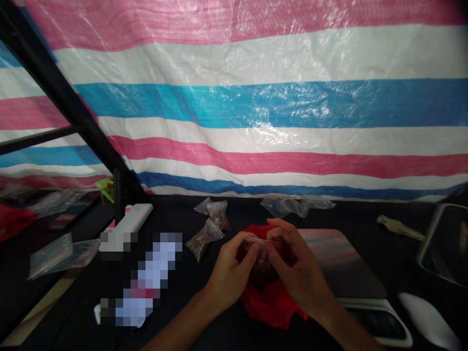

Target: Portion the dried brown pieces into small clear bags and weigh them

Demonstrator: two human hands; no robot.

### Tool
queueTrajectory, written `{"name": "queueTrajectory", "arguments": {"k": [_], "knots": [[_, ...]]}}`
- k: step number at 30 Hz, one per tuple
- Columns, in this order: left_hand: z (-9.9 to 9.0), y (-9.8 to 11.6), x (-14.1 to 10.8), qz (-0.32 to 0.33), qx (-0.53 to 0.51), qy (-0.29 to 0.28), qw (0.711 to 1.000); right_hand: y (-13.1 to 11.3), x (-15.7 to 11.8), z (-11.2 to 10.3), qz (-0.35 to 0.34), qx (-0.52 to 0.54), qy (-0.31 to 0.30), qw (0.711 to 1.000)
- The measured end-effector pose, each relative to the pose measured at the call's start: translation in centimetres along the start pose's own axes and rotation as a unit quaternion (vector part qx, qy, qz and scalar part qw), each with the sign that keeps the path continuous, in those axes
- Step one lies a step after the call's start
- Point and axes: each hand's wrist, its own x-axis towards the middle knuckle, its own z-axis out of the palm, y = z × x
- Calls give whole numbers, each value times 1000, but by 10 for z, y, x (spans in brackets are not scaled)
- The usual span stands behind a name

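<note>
Between my two hands is a small clear zip bag (263,263) with dark bits in it. My left hand (234,265) pinches one end of its top edge, thumb against fingers. On the other end of that edge, my right hand (292,261) is closed with thumb and fingers. Beneath the bag and my hands lies a red plastic bag (272,307), partly hidden by them. Left of my hands lie several filled zip bags, the nearest zip bag (204,239) holding brownish bits, with another filled bag (218,214) behind it.
A scale (340,263) with a reflective plate stands at right, beside a white mouse (427,317). Empty clear bags (285,207) lie at the back. A white power strip (137,222) and a pixelated item (149,282) are at left. A striped tarpaulin (256,102) hangs behind.
</note>
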Motion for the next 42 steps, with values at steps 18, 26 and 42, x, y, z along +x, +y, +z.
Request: {"name": "queueTrajectory", "arguments": {"k": [18,26,42], "knots": [[-2,3,0,105,52,27,993,-4,-1,-3,-69,-76,0,995],[-2,5,-3,131,91,4,987,1,-5,-2,-36,-44,-58,997],[-43,10,20,95,76,420,899,-5,-7,-5,-135,-132,42,981]]}}
